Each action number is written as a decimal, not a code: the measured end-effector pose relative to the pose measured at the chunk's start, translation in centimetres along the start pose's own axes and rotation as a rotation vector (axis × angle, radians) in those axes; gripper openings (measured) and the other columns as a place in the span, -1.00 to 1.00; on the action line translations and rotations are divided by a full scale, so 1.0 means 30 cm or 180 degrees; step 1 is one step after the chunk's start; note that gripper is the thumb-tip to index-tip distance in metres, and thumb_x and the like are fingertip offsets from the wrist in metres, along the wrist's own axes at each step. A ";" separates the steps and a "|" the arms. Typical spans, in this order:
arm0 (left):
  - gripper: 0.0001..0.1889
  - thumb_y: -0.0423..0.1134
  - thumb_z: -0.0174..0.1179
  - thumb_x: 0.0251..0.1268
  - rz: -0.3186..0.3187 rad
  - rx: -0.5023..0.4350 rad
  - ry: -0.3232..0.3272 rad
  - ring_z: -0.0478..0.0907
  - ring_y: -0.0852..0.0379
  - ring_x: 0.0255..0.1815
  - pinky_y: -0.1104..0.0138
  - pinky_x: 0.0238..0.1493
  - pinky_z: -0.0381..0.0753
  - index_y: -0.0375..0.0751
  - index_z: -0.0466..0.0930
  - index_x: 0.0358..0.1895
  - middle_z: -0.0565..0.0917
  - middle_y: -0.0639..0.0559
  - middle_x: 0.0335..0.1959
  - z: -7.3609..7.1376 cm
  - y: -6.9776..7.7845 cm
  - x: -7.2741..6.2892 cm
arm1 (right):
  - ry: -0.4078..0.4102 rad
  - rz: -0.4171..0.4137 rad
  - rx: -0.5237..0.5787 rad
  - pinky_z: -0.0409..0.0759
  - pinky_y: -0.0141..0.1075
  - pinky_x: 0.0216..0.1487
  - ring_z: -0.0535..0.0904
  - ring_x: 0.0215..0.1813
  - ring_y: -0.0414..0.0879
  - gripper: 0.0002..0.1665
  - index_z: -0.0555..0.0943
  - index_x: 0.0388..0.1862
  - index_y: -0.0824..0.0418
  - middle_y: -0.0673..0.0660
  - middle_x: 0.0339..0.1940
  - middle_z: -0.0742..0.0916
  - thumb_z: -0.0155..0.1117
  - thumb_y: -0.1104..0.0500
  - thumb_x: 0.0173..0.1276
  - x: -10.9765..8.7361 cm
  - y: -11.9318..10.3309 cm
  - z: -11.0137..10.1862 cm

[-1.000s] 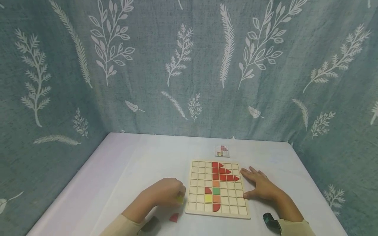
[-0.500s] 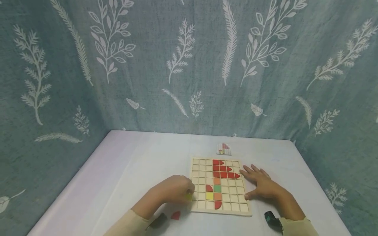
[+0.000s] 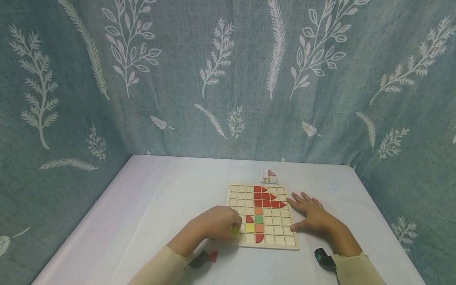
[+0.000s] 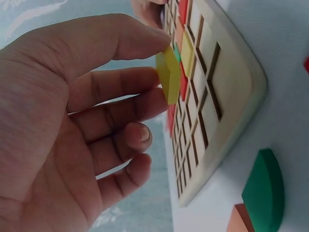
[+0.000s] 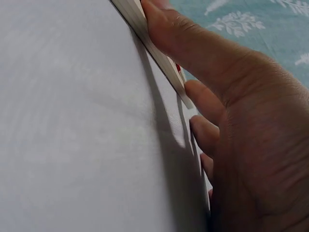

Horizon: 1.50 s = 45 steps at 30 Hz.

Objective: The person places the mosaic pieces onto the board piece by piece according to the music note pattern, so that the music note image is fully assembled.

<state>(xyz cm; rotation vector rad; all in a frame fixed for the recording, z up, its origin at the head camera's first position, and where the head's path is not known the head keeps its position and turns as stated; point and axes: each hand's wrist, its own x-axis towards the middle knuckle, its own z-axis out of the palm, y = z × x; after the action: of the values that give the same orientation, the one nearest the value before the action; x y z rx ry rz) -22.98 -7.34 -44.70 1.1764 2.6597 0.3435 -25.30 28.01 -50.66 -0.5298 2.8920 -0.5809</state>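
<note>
Pinched between the thumb and fingertips of my left hand [image 3: 219, 223] is a yellow wooden tile [image 4: 169, 77], held on edge over the left side of the gridded wooden board [image 3: 279, 230]. In the head view the hand covers the board's lower left cells. Red, orange, green and yellow tiles fill some cells, among them rows of red squares ending in red points [image 3: 283, 204]. My right hand [image 3: 313, 215] lies with spread fingers along the board's right side; in the right wrist view its thumb [image 5: 166, 29] rests on the board's edge.
A small pattern card [image 3: 269, 177] lies behind the board. On the white table near my left wrist is a red tile [image 3: 213, 256]. The left wrist view also has a green curved tile [image 4: 264, 193] and an orange tile [image 4: 236, 221]. Patterned curtains [image 3: 178, 79] enclose the table.
My left hand has moved right with the yellow tile, from beside the board to over its left cells. The right hand keeps its place at the board's right side.
</note>
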 end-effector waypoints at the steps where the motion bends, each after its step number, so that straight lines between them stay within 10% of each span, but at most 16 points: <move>1: -0.89 -0.24 0.35 -0.03 0.0001 0.0000 -0.0001 0.40 0.28 -0.52 0.39 -0.42 0.45 0.09 0.62 -0.49 0.50 0.33 -0.55 -0.002 0.002 0.004 | -0.0003 0.0014 -0.0004 -0.24 0.25 0.39 -0.13 0.53 0.29 0.34 0.27 0.51 0.06 0.19 0.54 0.19 0.34 -0.57 -0.22 0.003 -0.001 -0.001; 15: -0.88 -0.25 0.32 0.03 -0.0196 -0.0095 -0.0065 0.37 0.23 -0.54 0.33 -0.48 0.40 0.08 0.60 -0.51 0.49 0.24 -0.57 -0.024 0.026 0.060 | -0.0029 0.0096 0.0047 -0.29 0.23 0.40 -0.17 0.53 0.29 0.37 0.25 0.51 0.09 0.21 0.55 0.18 0.38 -0.55 -0.24 0.014 0.008 -0.009; 29: -0.75 -0.20 0.29 0.05 0.0243 0.0260 0.0098 0.15 0.25 -0.62 0.37 -0.57 0.18 0.04 0.41 -0.65 0.24 0.22 -0.67 0.065 0.034 0.096 | 0.0044 0.0027 0.0064 -0.29 0.25 0.38 -0.16 0.53 0.31 0.35 0.26 0.51 0.12 0.24 0.54 0.19 0.38 -0.54 -0.21 0.010 0.019 -0.003; 45: -0.93 -0.13 0.40 0.12 0.0392 0.0607 0.0156 0.30 0.30 -0.53 0.47 -0.46 0.34 0.06 0.76 -0.32 0.46 0.32 -0.54 0.087 0.071 0.093 | -0.0018 0.0082 0.0139 -0.33 0.23 0.40 -0.20 0.54 0.29 0.37 0.24 0.52 0.09 0.21 0.55 0.16 0.39 -0.54 -0.23 0.025 0.025 0.022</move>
<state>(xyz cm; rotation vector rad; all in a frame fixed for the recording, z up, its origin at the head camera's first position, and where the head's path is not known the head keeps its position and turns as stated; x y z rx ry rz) -22.58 -3.54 -46.84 1.4095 2.7178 0.1419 -26.08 28.16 -51.63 -0.4868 2.8693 -0.6360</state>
